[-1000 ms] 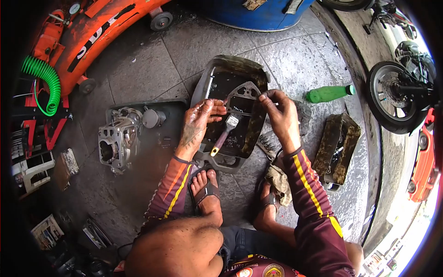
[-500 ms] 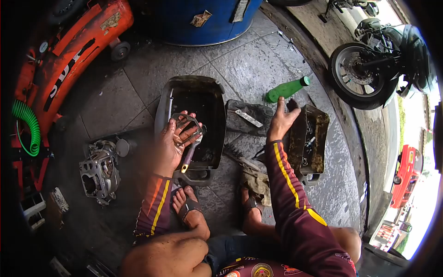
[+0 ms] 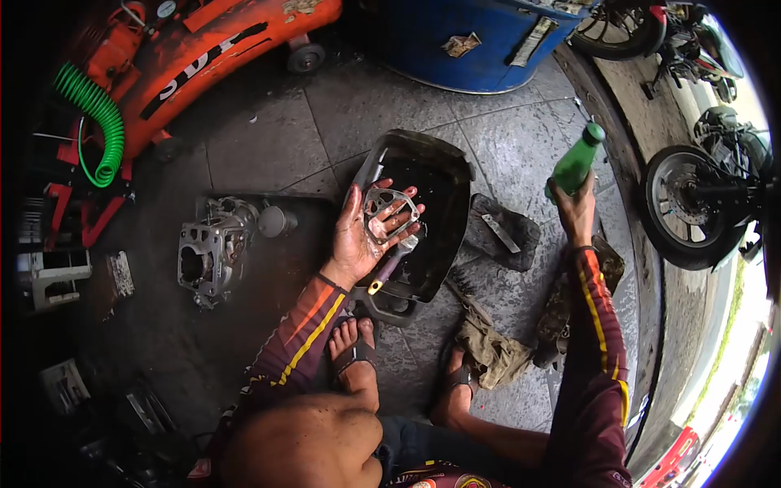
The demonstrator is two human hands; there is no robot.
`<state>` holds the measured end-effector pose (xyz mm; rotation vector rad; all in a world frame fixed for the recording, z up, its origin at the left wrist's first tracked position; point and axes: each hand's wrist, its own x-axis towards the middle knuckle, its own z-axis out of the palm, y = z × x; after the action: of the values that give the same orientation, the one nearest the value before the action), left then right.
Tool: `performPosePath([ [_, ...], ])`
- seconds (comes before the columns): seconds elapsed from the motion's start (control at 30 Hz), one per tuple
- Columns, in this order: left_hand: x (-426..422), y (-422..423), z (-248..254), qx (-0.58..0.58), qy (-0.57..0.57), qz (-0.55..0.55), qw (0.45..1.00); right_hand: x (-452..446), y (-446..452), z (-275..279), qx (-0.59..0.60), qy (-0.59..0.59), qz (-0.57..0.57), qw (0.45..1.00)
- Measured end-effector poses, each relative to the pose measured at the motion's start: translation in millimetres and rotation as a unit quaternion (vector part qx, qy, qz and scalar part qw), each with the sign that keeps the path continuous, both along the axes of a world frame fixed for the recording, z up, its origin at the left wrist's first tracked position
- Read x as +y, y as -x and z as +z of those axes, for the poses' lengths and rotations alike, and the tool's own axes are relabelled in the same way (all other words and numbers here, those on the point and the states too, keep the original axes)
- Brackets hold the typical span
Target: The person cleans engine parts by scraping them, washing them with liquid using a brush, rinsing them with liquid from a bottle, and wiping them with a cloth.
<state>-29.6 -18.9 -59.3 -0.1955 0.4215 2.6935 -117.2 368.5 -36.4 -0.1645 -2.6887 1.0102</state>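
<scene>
A thin metal gasket (image 3: 387,193) lies across the palm and fingers of my left hand (image 3: 355,246), which is held palm up with its fingers partly spread. Beneath that hand is a dark plastic basin (image 3: 465,207) with dark liquid in it. A brush (image 3: 392,270) with a purple and yellow handle leans at the basin's near edge. Off to the right, my right hand (image 3: 578,213) is wrapped around the lower part of a green plastic bottle (image 3: 577,163), its cap pointing up and away.
Left of the basin sits a metal engine casing (image 3: 213,256) beside a round piston-like piece (image 3: 277,221). A dark block (image 3: 500,236), a rag (image 3: 492,350) and a grimy container (image 3: 608,264) are at right. Behind stand an orange compressor (image 3: 220,53), a blue drum (image 3: 455,69) and a motorcycle (image 3: 691,203).
My right hand has reached the green bottle, closed around it and lifted it. My left hand still bears the gasket, now tilted more face up. The view has swung to the left.
</scene>
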Motion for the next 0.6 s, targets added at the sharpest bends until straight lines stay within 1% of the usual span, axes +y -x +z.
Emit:
performPosePath([
  [0.03,1,2,-3,0.0,0.05,0.007,0.999,-15,-1,30,0.006,-0.081,0.103,0.991],
  [0.07,3,6,-6,0.001,0.098,0.012,0.995,-30,-3,58,0.015,-0.163,0.202,0.966],
  [0.1,6,9,-11,0.006,0.145,0.018,0.989,-43,-8,80,-0.02,-0.212,0.249,0.945],
  [0.13,7,12,-16,0.005,0.145,0.021,0.989,-55,-14,99,-0.056,-0.261,0.294,0.918],
  [0.17,8,16,-22,-0.002,0.134,0.016,0.991,-69,-20,119,-0.105,-0.271,0.325,0.9],
  [0.2,9,18,-24,-0.007,0.124,0.01,0.992,-81,-28,132,-0.119,-0.294,0.344,0.884],
  [0.27,15,22,-22,-0.019,0.12,0.011,0.992,-96,-38,146,-0.108,-0.35,0.383,0.848],
  [0.4,20,26,-23,-0.016,0.151,-0.009,0.988,-110,-37,150,-0.093,-0.379,0.367,0.844],
  [0.47,20,26,-22,0.003,0.151,-0.026,0.988,-115,-35,155,-0.112,-0.413,0.363,0.828],
  [0.53,18,26,-21,-0.002,0.164,-0.021,0.986,-117,-35,157,-0.105,-0.408,0.373,0.827],
  [0.6,18,28,-17,0.017,0.194,-0.02,0.981,-121,-35,162,-0.098,-0.398,0.39,0.824],
])
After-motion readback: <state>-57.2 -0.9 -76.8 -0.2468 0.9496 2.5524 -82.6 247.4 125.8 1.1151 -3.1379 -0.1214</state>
